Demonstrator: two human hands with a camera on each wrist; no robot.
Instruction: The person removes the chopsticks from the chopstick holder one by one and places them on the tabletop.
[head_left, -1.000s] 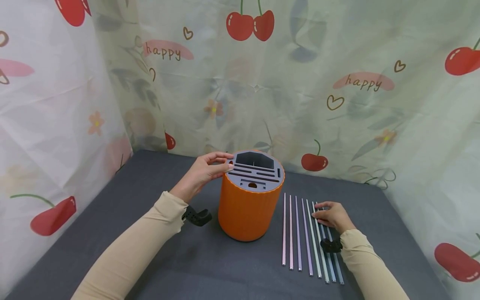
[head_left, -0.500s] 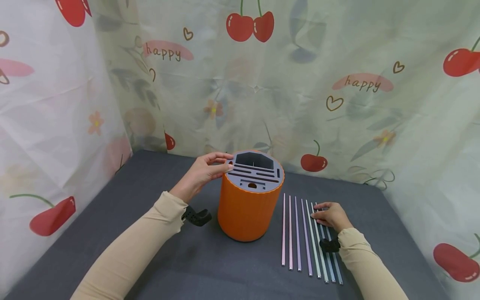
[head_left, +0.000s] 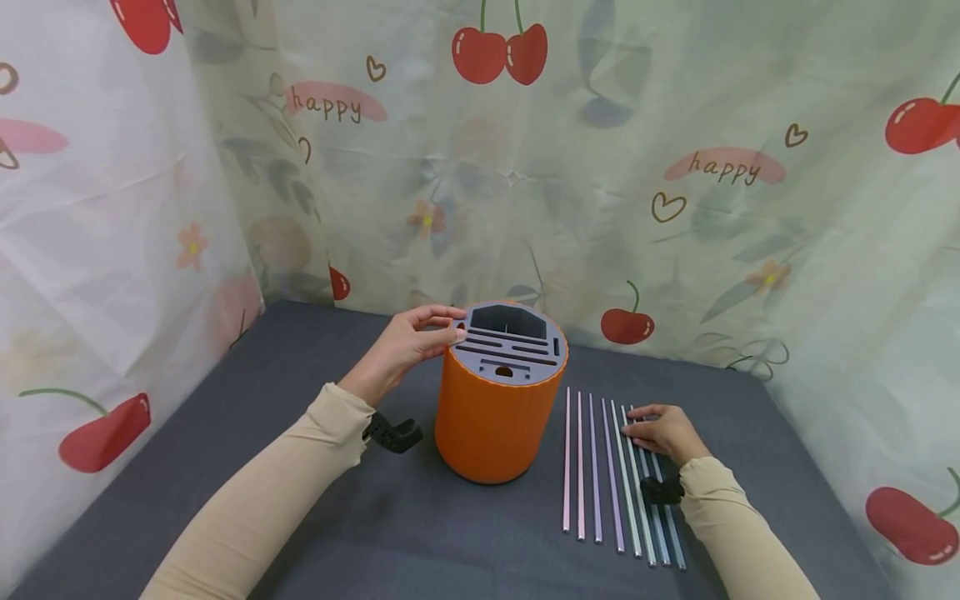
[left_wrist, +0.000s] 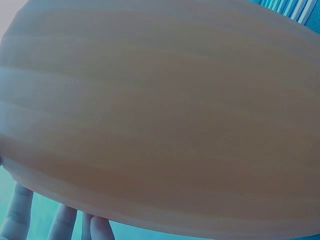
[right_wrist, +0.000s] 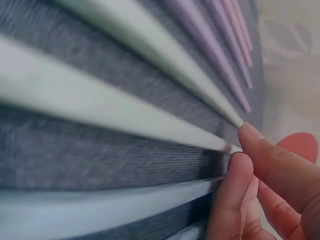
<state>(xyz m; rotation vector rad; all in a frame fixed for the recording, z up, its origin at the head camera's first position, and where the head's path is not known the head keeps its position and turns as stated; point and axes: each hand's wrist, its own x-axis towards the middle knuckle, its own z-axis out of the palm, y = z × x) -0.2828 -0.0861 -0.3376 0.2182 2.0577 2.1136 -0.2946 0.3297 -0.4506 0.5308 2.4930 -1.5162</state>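
Note:
An orange round knife block [head_left: 491, 425] with a grey slotted top [head_left: 510, 342] stands upright on the table. My left hand [head_left: 405, 346] holds its upper left rim, thumb towards me. In the left wrist view the block's wall [left_wrist: 165, 120] fills most of the picture, with fingers [left_wrist: 62, 220] showing beyond its edge. To its right, several pastel chopsticks lie side by side, from pink [head_left: 580, 467] and purple [head_left: 609, 467] to green and blue [head_left: 678, 542]. At their far ends my right hand [head_left: 667, 433] pinches the thin tip of a pale green chopstick [right_wrist: 115, 105].
Dark grey cloth [head_left: 360, 533] covers the table. Behind and at both sides hangs a printed curtain [head_left: 510, 192] with cherries and the word "happy". A black wrist strap [head_left: 395, 433] sits on the left wrist, and another strap [head_left: 662, 492] on the right.

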